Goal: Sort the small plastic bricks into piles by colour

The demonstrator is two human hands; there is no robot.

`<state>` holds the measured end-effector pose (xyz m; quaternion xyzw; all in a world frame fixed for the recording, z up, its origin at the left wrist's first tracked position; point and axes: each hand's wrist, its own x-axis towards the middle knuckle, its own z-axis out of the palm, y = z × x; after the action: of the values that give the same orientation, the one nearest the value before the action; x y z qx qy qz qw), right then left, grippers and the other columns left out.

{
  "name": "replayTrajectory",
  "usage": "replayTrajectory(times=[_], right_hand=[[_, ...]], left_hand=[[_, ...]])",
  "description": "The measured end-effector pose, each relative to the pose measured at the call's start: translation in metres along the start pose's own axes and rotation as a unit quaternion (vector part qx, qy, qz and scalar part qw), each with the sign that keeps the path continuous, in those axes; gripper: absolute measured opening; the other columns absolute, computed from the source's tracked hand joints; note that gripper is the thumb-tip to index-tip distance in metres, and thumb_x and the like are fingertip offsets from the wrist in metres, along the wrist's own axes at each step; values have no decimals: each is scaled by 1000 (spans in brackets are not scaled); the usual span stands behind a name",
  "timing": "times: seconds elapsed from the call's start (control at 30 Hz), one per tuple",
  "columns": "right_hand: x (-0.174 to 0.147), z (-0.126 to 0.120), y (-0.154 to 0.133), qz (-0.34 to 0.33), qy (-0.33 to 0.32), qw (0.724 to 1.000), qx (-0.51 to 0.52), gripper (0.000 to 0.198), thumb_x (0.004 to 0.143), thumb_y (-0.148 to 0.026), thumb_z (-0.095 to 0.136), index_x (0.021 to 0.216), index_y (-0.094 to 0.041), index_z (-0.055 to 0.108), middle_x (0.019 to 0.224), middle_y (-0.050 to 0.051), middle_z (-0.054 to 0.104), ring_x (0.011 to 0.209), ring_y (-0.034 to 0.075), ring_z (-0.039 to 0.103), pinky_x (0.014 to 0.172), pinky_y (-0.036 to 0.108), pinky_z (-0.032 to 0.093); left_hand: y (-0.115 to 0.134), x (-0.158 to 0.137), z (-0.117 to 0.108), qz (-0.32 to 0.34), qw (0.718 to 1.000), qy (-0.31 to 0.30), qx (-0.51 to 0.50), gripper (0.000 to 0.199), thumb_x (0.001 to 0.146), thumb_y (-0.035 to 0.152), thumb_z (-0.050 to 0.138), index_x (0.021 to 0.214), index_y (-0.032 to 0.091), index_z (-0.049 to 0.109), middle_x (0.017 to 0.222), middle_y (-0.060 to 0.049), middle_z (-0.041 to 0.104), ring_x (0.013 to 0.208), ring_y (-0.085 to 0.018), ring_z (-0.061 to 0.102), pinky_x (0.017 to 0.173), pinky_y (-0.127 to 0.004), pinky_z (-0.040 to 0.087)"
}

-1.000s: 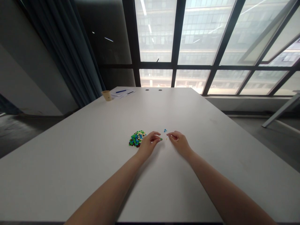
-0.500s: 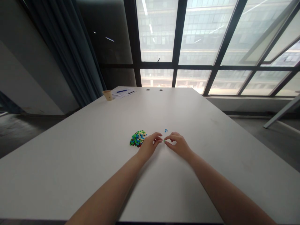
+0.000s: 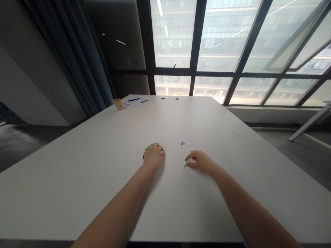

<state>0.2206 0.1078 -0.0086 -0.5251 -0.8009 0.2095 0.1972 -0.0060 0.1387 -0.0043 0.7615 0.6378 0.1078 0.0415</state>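
A heap of tiny toy bricks (image 3: 147,148) lies on the white surface (image 3: 165,203), mostly hidden by the left hand (image 3: 154,155); green ones and a few dark ones show along its far and left edges. That hand lies palm down over the heap with its fingers bent; I cannot tell whether they are together or apart underneath, or whether they grip anything.

A single green brick (image 3: 185,165) lies to the right of the heap, at the tip of the thumb of the right hand (image 3: 186,162). The thumb and forefinger of this hand are apart, with a gap between them, and the brick is not pinched. Just beyond the fingertips is a very small yellow brick (image 3: 184,152), and farther out a little cluster of blue bricks (image 3: 182,142).

Well away, at the far left corner of the surface, stands a tan cup (image 3: 118,104), upright beside some white papers (image 3: 136,103). A blue pen (image 3: 133,100) and a shorter black one (image 3: 143,101) lie on the sheets. Two dark round discs (image 3: 162,98) sit near the far edge. Beyond are a dark-framed window (image 3: 214,41) and, at left, a blue-grey curtain (image 3: 69,58).
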Motion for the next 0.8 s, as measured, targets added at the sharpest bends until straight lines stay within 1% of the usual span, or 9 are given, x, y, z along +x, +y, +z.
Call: replayTrajectory(times=[0.07,0.17,0.3,0.43,0.53,0.63,0.8], right_hand=[[0,-3,2,3,10,1000,-1,9,67,-24,59,70,-21,68,68,1,59,63,12,50,60,23,35],[-1,-3,2,14,-1,1000,-3,6,64,-25,62,63,-20,66,62,0,57,58,11,49,55,22,33],[-1,7,-5,32,8,999,-28,12,62,-31,65,58,-20,62,60,0,58,57,12,48,53,23,30],[1,14,-6,41,20,998,-43,14,66,-32,62,60,-20,61,65,2,60,61,13,49,57,24,31],[3,16,-2,39,33,998,-38,14,69,-32,60,64,-20,62,69,2,62,65,13,50,60,24,32],[5,17,1,38,31,998,-26,12,70,-31,60,68,-20,63,68,2,61,63,13,49,59,24,32],[6,18,-1,36,32,999,-9,10,72,-26,57,72,-20,65,70,1,62,64,13,51,61,24,34]], left_hand=[[-2,2,3,4,1000,-10,-13,20,74,18,47,88,17,62,99,-10,58,96,-24,51,77,-31,40],[-6,5,7,12,999,-16,-33,20,71,11,45,83,16,61,92,-9,60,88,-21,53,75,-29,40],[-8,7,11,22,999,-17,-40,20,72,9,40,71,15,59,82,-9,60,78,-19,54,69,-28,39],[-8,8,14,25,999,-5,-46,21,73,10,38,70,14,58,82,-11,58,76,-20,53,68,-28,38],[-8,8,14,21,999,-9,-43,20,73,10,37,68,14,57,78,-10,58,72,-19,53,66,-28,38],[-8,9,14,27,999,-8,-29,22,74,11,37,69,15,58,78,-10,59,74,-20,54,67,-29,38],[-8,11,16,52,998,4,-30,25,73,7,37,76,16,60,85,-11,62,85,-22,54,77,-31,38]])
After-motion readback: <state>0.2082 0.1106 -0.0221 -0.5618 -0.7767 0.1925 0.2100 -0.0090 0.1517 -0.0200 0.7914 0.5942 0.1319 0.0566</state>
